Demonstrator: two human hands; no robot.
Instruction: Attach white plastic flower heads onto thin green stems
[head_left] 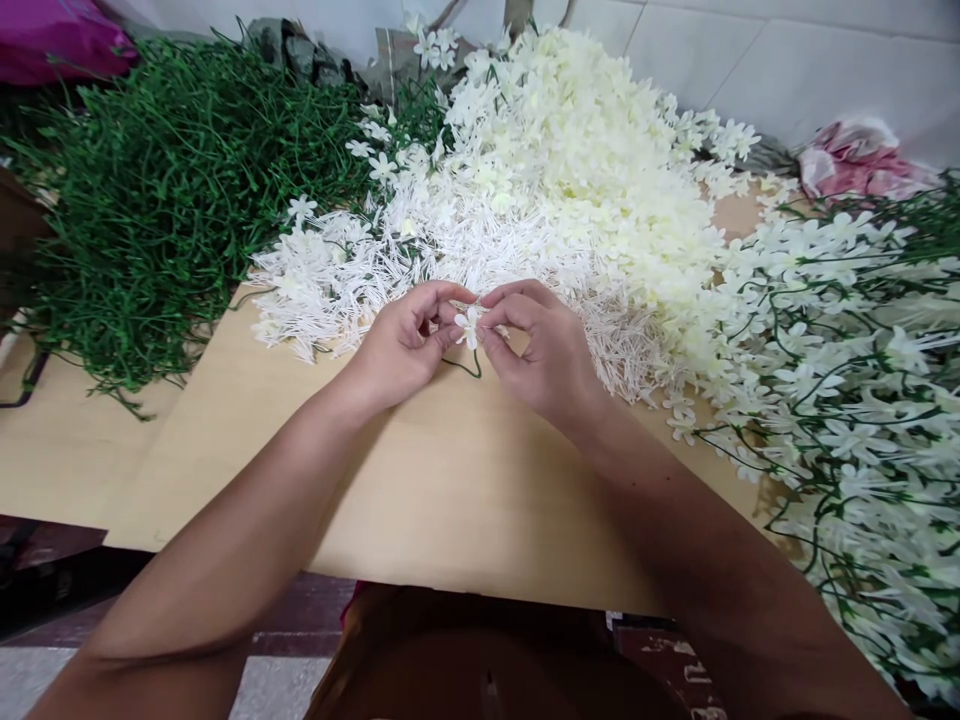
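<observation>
Both my hands meet over the middle of the table, fingertips pinched close together. Between them is a small white artificial flower (470, 327), its petals facing me. A thin green stem (471, 370) curves down below it toward my left hand (409, 340), whose thumb and fingers close at the flower's left side. My right hand (546, 350) pinches at the flower's right side. Which exact part each hand grips is hidden by the fingers. Just beyond my hands lies a heap of thin white flower pieces (487, 240).
Green plastic stems (172, 190) are piled at the left. Cream-white petals (592, 130) form a tall heap at the back. White flowers on green stems (862, 420) cover the right side. A pink-and-white bag (862, 160) lies by the tiled wall. The tan tabletop (465, 500) ends before my body.
</observation>
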